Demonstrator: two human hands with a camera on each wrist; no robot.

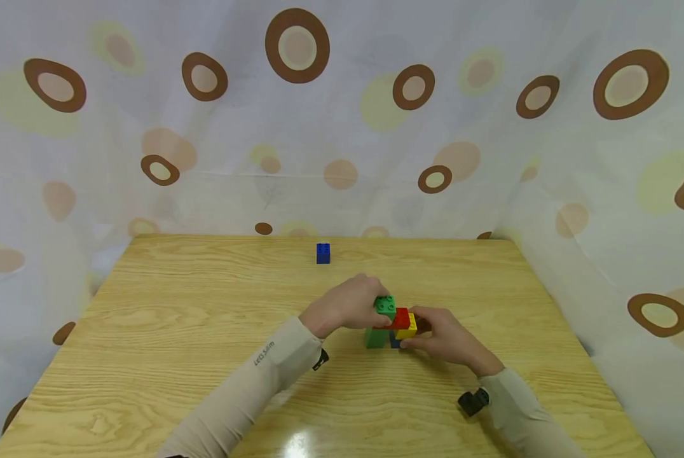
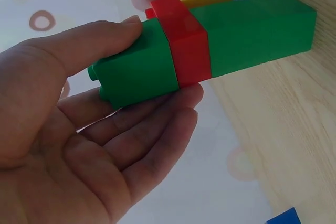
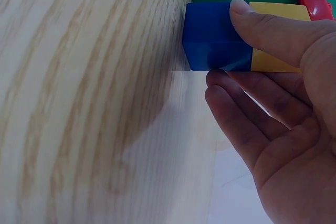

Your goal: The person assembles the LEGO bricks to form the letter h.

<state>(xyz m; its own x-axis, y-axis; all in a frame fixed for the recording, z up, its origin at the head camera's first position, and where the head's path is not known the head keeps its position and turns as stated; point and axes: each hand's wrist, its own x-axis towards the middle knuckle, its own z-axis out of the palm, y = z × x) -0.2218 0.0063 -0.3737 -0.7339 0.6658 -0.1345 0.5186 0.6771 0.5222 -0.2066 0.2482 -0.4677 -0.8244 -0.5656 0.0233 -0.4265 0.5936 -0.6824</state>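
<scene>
A stack of toy bricks stands on the wooden table. Its top green brick [image 2: 139,61] sits on a red brick [image 2: 184,40], above more green bricks [image 2: 257,30]. My left hand [image 1: 350,302] holds that top green brick between thumb and fingers; its studs show in the head view. Beside the green column stands a yellow brick [image 3: 275,59] on a blue brick [image 3: 215,38]. My right hand [image 1: 442,334] grips this pair, the thumb across the blue and yellow sides and fingers opposite. Whether the pair joins the red brick I cannot tell.
Another blue brick [image 1: 323,254] stands alone toward the back of the wooden table [image 1: 205,286]. A patterned cloth [image 1: 342,127] hangs behind and along the sides of the table. Dark straps [image 1: 473,402] are on both wrists.
</scene>
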